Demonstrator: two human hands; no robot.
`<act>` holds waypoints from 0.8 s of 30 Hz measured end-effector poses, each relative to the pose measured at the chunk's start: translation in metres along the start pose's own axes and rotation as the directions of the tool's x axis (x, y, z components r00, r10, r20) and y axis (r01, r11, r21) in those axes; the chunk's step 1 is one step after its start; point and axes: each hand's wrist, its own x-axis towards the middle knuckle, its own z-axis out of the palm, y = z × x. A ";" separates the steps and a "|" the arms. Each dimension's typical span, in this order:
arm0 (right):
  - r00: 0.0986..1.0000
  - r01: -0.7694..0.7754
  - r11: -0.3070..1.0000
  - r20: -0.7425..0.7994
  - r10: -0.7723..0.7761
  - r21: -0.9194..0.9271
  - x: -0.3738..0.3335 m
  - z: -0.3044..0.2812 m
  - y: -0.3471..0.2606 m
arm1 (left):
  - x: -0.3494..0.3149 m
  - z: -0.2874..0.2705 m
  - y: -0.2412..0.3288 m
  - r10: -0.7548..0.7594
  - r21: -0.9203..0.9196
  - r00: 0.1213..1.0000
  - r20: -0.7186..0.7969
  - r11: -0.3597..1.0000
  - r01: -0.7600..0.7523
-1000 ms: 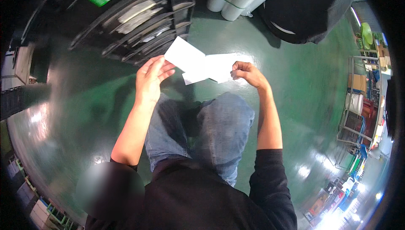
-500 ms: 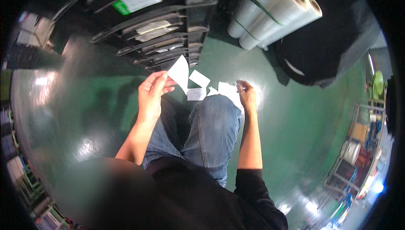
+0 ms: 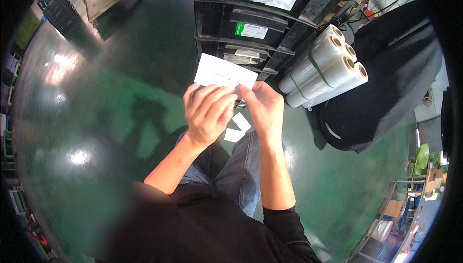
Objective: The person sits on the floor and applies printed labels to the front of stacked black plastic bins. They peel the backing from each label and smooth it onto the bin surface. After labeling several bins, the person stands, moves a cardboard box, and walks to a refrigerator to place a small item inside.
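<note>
A white paper sheet (image 3: 223,71) with handwriting on it is stretched between my two hands, in front of a stack of black crates (image 3: 211,15). My left hand (image 3: 207,111) is closed at the sheet's lower left edge, its fingers bent over it. At the lower right corner my right hand (image 3: 266,111) pinches the paper with the thumb laid along it. Below the hands, two small white paper slips (image 3: 241,122) lie near my knees. The crates carry torn paper labels and a green-and-white label (image 3: 251,30).
Several rolls of clear stretch film (image 3: 328,77), tied with green straps, stand right of the crates. Beside them is a large black-covered object (image 3: 381,89). A flat cart (image 3: 113,3) stands at the far left, a metal rack (image 3: 393,210) at the lower right.
My right hand has come left from near the slips to the sheet and now grips it. My left hand has moved right and the sheet is turned flatter. The view has tilted up toward the crates.
</note>
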 end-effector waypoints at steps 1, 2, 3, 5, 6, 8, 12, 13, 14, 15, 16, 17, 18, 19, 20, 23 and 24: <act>0.999 0.045 0.999 -0.023 -0.045 -0.017 -0.001 -0.003 -0.002 | 0.001 -0.006 -0.002 0.001 -0.046 0.998 -0.061 0.999 -0.003; 0.996 0.089 0.996 -0.019 -0.089 -0.030 -0.002 -0.008 -0.004 | 0.004 -0.009 -0.005 -0.168 -0.111 0.979 -0.112 0.982 0.155; 0.991 0.130 0.990 -0.007 -0.130 -0.045 -0.002 -0.013 -0.007 | 0.008 -0.012 -0.008 -0.296 -0.190 0.939 -0.175 0.946 0.263; 0.978 0.210 0.977 0.010 -0.210 -0.045 0.003 -0.021 -0.012 | 0.020 -0.024 -0.021 -0.661 -0.410 0.749 0.050 0.670 0.619; 0.968 0.251 0.967 0.016 -0.251 -0.031 0.006 -0.024 -0.014 | 0.029 -0.031 -0.032 -0.677 -0.469 0.710 0.196 0.571 0.674; 0.954 0.300 0.954 0.016 -0.300 0.005 0.014 -0.028 -0.018 | 0.044 -0.038 -0.045 -0.602 -0.538 0.670 0.436 0.422 0.729; 0.931 0.365 0.931 0.021 -0.365 -0.029 0.034 -0.036 -0.031 | 0.071 -0.032 -0.053 -0.462 -0.605 0.762 0.453 0.469 0.644; 0.927 0.376 0.926 0.018 -0.376 -0.020 0.040 -0.037 -0.035 | 0.078 -0.028 -0.054 -0.465 -0.603 0.766 0.445 0.477 0.640; 0.932 0.362 0.932 0.015 -0.362 0.019 0.045 -0.038 -0.039 | 0.086 -0.023 -0.055 -0.452 -0.611 0.780 0.433 0.489 0.623; 0.912 0.409 0.912 0.008 -0.409 -0.012 0.053 -0.039 -0.043 | 0.093 -0.019 -0.056 -0.447 -0.614 0.786 0.426 0.495 0.615; 0.902 0.432 0.901 0.006 -0.432 -0.024 0.059 -0.040 -0.047 | 0.099 -0.014 -0.056 -0.460 -0.624 0.803 0.378 0.515 0.588; 0.898 0.441 0.897 -0.004 -0.441 -0.027 0.066 -0.040 -0.050 | 0.105 -0.011 -0.057 -0.441 -0.607 0.830 0.342 0.571 0.553; 0.897 0.442 0.896 -0.007 -0.442 0.042 0.072 -0.040 -0.053 | 0.112 -0.007 -0.058 -0.419 -0.587 0.855 0.307 0.624 0.517; 0.893 0.449 0.894 -0.030 -0.448 -0.002 0.079 -0.039 -0.055 | 0.119 -0.003 -0.058 -0.406 -0.551 0.869 0.282 0.673 0.493; 0.888 0.457 0.888 -0.040 -0.459 -0.049 0.086 -0.039 -0.057 | 0.124 0.001 -0.058 -0.426 -0.545 0.871 0.244 0.683 0.487; 0.870 0.473 0.871 -0.083 -0.485 -0.133 0.102 -0.035 -0.061 | 0.138 0.012 -0.056 -0.410 -0.508 0.894 0.181 0.739 0.442; 0.864 0.477 0.866 -0.100 -0.494 -0.152 0.107 -0.034 -0.062 | 0.142 0.017 -0.053 -0.383 -0.441 0.921 0.070 0.817 0.373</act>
